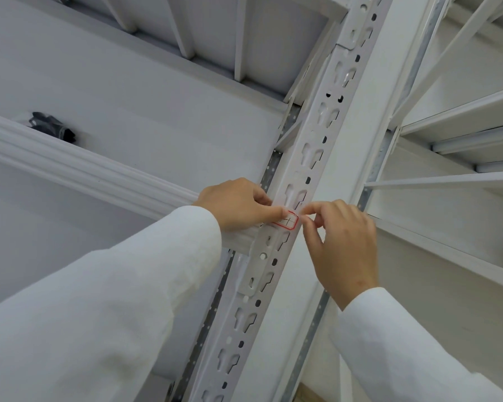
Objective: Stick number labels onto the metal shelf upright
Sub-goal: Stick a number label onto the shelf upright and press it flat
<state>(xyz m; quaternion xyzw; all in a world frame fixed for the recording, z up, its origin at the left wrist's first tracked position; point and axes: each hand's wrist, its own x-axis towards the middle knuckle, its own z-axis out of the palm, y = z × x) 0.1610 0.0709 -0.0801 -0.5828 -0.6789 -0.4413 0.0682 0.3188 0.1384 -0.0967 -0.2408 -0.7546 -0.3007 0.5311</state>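
A white metal shelf upright (311, 146) with keyhole slots runs diagonally from bottom centre to top right. A small white label with a red border and a black handwritten mark (288, 221) lies on its face, level with a shelf beam. My left hand (238, 204) presses a fingertip on the label's left end. My right hand (343, 242) pinches the label's right edge between thumb and forefinger. Both arms wear white sleeves.
A white ribbed shelf beam (84, 166) joins the upright from the left. Above it a black bundle (53, 127) lies on a shelf. More white beams and braces (453, 178) spread out to the right, with shelf undersides overhead.
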